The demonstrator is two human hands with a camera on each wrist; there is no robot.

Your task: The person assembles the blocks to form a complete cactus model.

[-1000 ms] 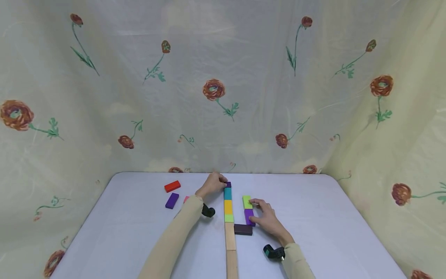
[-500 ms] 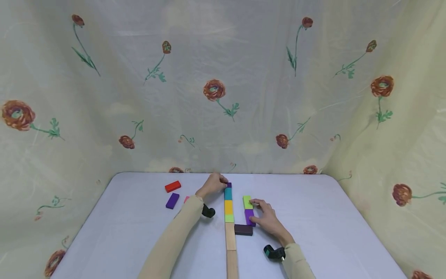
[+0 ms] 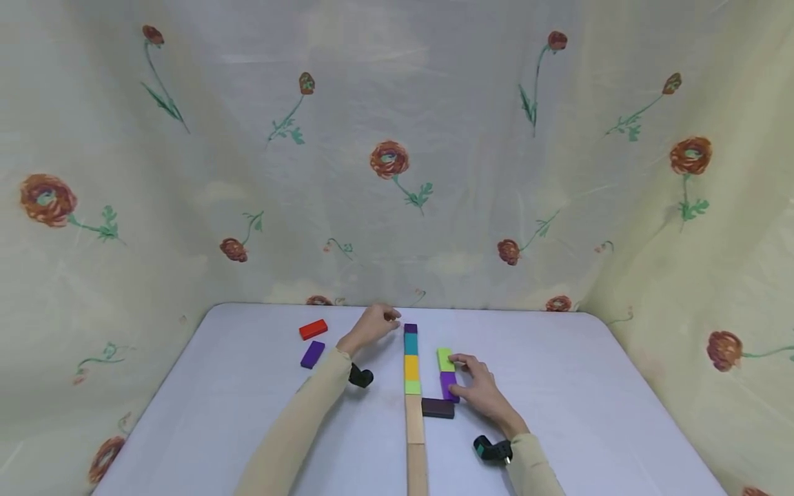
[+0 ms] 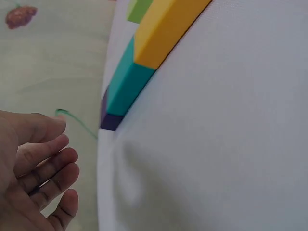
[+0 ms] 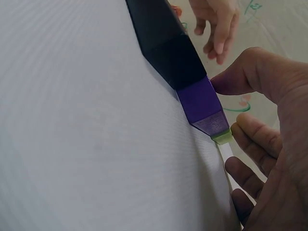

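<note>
Beside the far end of a straight block row, my left hand [image 3: 371,327] hangs with loosely bent fingers, holding nothing. A small gap separates it from the dark purple block [image 3: 411,328] ending that row. Toward me follow a teal block [image 4: 130,79], a yellow block [image 4: 161,33], a lime block [image 3: 412,387] and plain wooden blocks [image 3: 415,420]. My right hand [image 3: 479,389] rests against a shorter line to the right: its thumb touches a purple block [image 5: 199,101], its index fingertip the lime-green block [image 3: 444,359] beyond. A dark brown block [image 3: 438,408] lies crosswise between both lines.
At the left back of the white table [image 3: 527,358] lie a red block [image 3: 313,329] and another purple block [image 3: 313,354]. A flowered cloth [image 3: 397,227] hangs behind the table's far edge. Black wrist cameras [image 3: 493,450] stick out from both wrists.
My left hand has let go of the dark purple end block and drawn slightly left. The right hand keeps its place. The head view has turned a little left; a pink block is now hidden.
</note>
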